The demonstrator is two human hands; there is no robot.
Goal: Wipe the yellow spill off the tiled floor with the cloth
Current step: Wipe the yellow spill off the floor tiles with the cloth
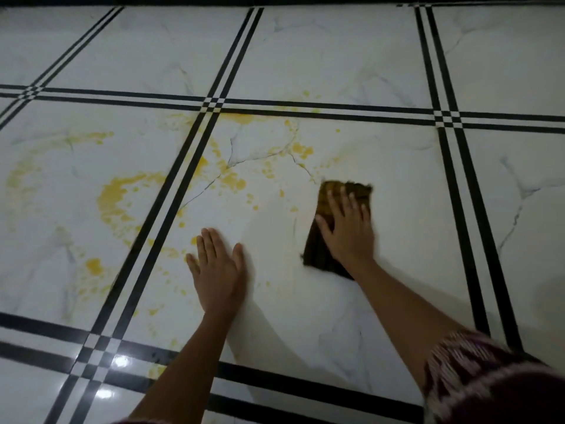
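Observation:
A yellow spill spreads in smears and drops over the white marble-look tiled floor, mostly left and centre, crossing a black double stripe. A dark brown cloth, stained yellow at its far end, lies flat on the tile to the right of the spill. My right hand presses flat on top of the cloth, fingers spread. My left hand rests palm down on the bare tile, fingers apart, with small yellow drops just beside it.
Black double stripes divide the floor into large squares. A dark band runs along the far edge. A patterned maroon sleeve shows at the lower right. Light glares off the tile at the lower left.

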